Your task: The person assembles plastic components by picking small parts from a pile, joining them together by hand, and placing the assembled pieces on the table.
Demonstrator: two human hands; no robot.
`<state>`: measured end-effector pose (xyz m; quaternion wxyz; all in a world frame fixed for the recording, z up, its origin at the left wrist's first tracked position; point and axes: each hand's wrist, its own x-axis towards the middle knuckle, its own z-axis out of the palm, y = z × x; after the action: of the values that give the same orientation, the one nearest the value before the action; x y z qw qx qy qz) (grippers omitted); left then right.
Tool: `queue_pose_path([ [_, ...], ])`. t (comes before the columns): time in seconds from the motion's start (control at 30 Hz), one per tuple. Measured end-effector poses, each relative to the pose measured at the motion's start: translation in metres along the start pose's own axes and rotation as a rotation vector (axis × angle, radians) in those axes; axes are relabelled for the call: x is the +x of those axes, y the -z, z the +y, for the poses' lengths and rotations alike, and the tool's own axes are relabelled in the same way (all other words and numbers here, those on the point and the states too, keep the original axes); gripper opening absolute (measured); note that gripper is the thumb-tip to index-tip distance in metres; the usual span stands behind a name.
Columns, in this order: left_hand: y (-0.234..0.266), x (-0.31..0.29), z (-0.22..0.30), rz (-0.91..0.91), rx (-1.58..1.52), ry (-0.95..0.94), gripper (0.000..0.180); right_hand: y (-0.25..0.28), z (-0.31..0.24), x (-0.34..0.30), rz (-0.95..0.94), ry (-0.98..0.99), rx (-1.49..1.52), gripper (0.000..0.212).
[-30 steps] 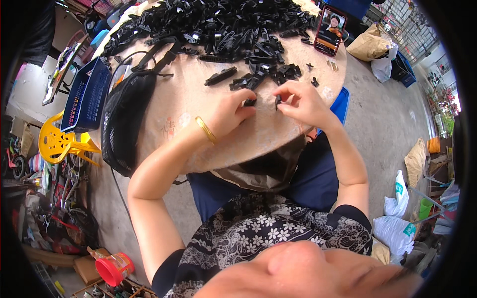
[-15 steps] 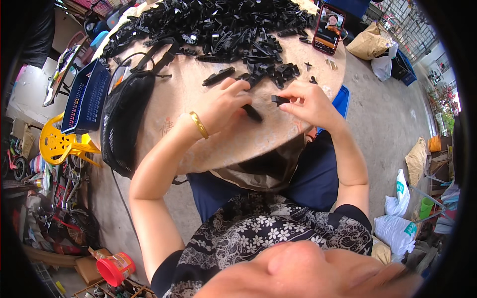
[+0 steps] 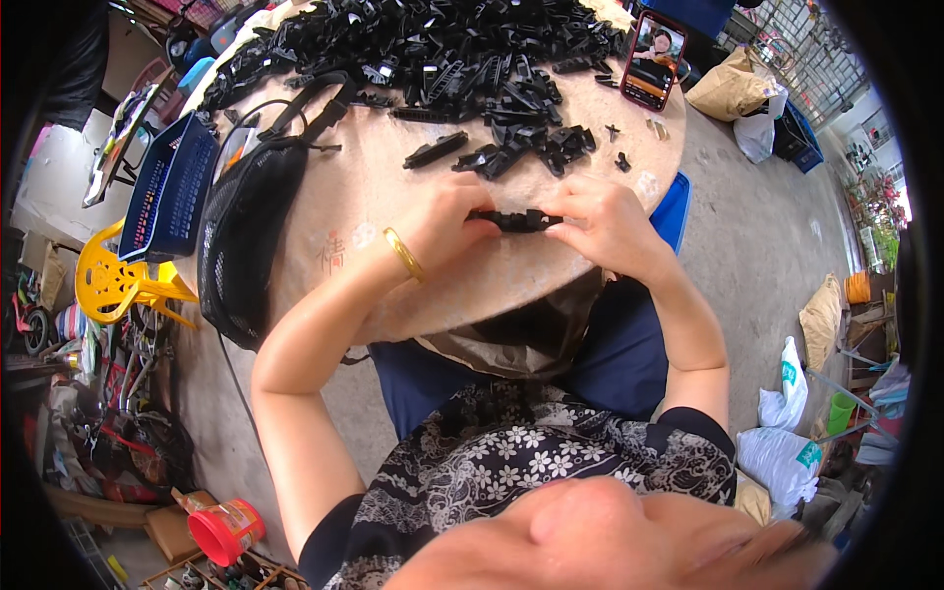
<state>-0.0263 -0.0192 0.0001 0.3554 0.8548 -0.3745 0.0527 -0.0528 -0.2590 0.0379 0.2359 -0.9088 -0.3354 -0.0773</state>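
Above the near part of the round table (image 3: 374,285), both hands meet at a narrow black plastic piece (image 3: 516,221). My left hand (image 3: 450,218), with a gold bangle at its wrist, is closed on the left end. The fingers of my right hand (image 3: 608,222) pinch the right end. Whether it is one part or two pressed end to end, I cannot tell. Just beyond the hands lie a loose black strip (image 3: 436,150) and a small cluster of black plastic parts (image 3: 521,147). A large heap of similar parts (image 3: 423,59) covers the far side.
A phone (image 3: 652,61) stands upright at the table's right edge. On the left are a black mesh bag (image 3: 251,236), a blue basket (image 3: 167,197) and a yellow stool (image 3: 118,275). Sacks (image 3: 733,84) stand on the floor to the right.
My two hands have come together, bringing the black pieces they held apart into one line. My left hand has moved slightly down, and the piece in it now lies level.
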Motion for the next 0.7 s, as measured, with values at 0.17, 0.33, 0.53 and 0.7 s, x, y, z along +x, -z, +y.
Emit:
queue_pose_path([
  [0.17, -0.003, 0.003, 0.006, -0.068, -0.027, -0.054, 0.017, -0.018, 0.004, 0.011, 0.011, 0.137, 0.066, 0.021],
  [0.33, -0.01, 0.004, 0.002, 0.021, -0.052, -0.185, 0.016, -0.019, 0.003, 0.008, 0.049, 0.153, 0.095, 0.02],
  [0.53, 0.002, 0.005, -0.034, 0.154, 0.046, -0.103, 0.022, 0.016, -0.003, 0.007, -0.431, 0.038, 0.319, 0.022],
  [0.7, 0.011, 0.012, -0.054, 0.4, 0.429, 0.105, 0.028, 0.021, 0.015, 0.006, -0.658, -0.001, 0.492, 0.026],
])
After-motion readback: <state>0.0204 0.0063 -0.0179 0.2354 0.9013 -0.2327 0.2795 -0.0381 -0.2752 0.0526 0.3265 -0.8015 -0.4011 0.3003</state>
